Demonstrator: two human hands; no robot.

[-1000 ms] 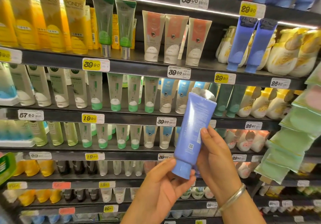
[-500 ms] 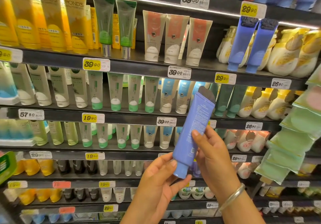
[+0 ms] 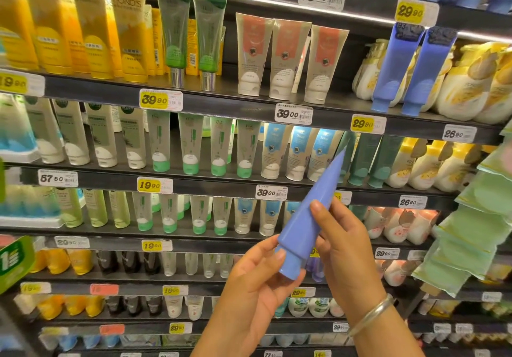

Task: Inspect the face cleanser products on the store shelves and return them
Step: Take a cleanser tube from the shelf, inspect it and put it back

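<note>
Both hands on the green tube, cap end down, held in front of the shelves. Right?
Not quite: the tube is blue, not green, as the head view shows. The rest stands: the left hand and right hand both hold it, cap end down, in front of the shelves.

A shop aisle: dark shelves [image 3: 243,107] of cleanser tubes [image 3: 282,57], price tags [image 3: 160,99] along the edges.

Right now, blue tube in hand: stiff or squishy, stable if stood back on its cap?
Blue tube probably soft-walled: it tapers to a flat crimp. Likely light; right hand and left hand hold it with fingertips. Should stand on its flat cap, like the shelf tubes, though tippy.
</note>
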